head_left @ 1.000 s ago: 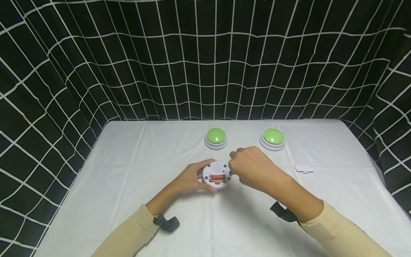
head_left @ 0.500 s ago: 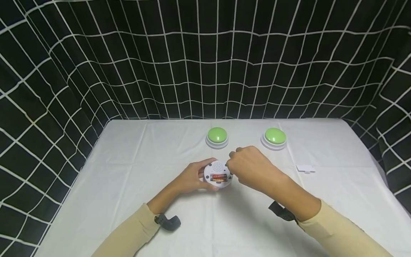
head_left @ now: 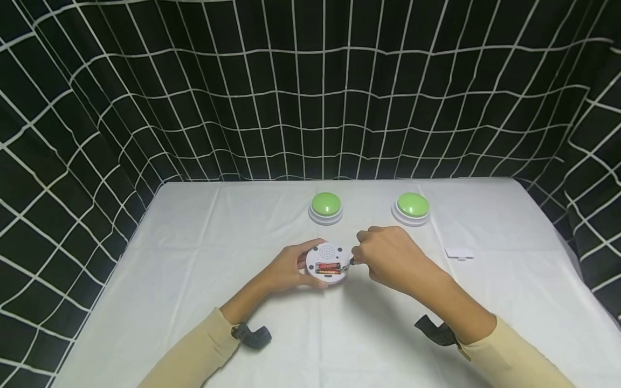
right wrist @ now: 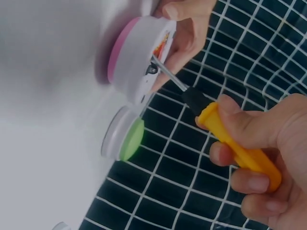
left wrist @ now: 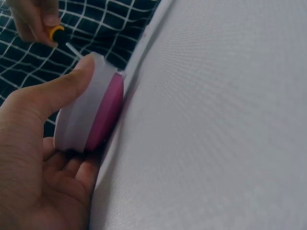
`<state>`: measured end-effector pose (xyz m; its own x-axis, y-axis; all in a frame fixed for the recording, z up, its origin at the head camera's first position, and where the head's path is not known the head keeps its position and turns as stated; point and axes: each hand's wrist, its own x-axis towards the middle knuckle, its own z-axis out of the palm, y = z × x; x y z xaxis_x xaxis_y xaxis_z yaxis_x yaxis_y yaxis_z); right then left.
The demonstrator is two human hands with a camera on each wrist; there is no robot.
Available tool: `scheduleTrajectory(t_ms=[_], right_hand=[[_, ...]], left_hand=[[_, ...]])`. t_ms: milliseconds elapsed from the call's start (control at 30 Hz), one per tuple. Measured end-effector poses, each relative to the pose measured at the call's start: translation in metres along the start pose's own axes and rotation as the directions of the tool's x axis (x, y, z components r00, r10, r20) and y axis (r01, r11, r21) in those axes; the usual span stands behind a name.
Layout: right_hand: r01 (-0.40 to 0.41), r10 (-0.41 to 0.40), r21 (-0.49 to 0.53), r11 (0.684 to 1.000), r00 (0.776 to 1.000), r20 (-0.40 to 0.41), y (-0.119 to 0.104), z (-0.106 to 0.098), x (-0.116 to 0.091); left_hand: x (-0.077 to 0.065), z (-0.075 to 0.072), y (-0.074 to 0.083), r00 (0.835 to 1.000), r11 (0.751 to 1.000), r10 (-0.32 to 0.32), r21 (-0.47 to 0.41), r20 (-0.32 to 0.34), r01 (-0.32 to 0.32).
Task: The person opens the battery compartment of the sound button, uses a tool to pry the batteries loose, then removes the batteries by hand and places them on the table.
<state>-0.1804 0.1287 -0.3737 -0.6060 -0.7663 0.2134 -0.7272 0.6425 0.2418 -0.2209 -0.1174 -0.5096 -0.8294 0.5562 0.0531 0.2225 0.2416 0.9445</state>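
My left hand (head_left: 283, 271) grips the rim of a round push-button light or buzzer (head_left: 326, 252), turned underside up. The left wrist view shows its pink dome (left wrist: 106, 115) facing the white cloth. Two red batteries (head_left: 328, 268) lie side by side in its uncovered compartment. My right hand (head_left: 390, 258) holds a screwdriver (right wrist: 244, 155) by its yellow handle, fingers curled round it. In the right wrist view the metal shaft slants to the compartment, its tip right at the batteries' end.
Two push buttons with green domes, one left (head_left: 326, 205) and one right (head_left: 412, 206), stand dome up farther back on the white-covered table (head_left: 218, 226). A small white battery cover (head_left: 459, 254) lies at the right. Dark curtains with white grid lines (head_left: 310, 108) surround the table.
My right hand has drawn slightly right and down, tilting the screwdriver so its shaft now shows at the batteries' right end. The left hand keeps the button in nearly the same place.
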Motion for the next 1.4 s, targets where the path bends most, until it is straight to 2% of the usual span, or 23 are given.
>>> scheduleTrajectory(t_ms=[433, 1133, 1400], right_hand=[[-0.046, 0.051, 0.054, 0.997, 0.994, -0.1, 0.0, 0.009, -0.013], [-0.065, 0.076, 0.136, 0.989, 0.994, -0.078, 0.0, 0.007, -0.016], [-0.035, 0.049, 0.126, 0.991, 0.992, -0.116, 0.003, 0.011, -0.021]], left_hand=[[0.0, 0.002, 0.0, 1.0, 1.0, -0.015, 0.001, -0.005, 0.015], [-0.001, 0.002, 0.002, 1.0, 1.0, 0.0, 0.0, -0.008, 0.0], [-0.001, 0.002, 0.001, 1.0, 1.0, -0.016, 0.013, -0.012, 0.016]])
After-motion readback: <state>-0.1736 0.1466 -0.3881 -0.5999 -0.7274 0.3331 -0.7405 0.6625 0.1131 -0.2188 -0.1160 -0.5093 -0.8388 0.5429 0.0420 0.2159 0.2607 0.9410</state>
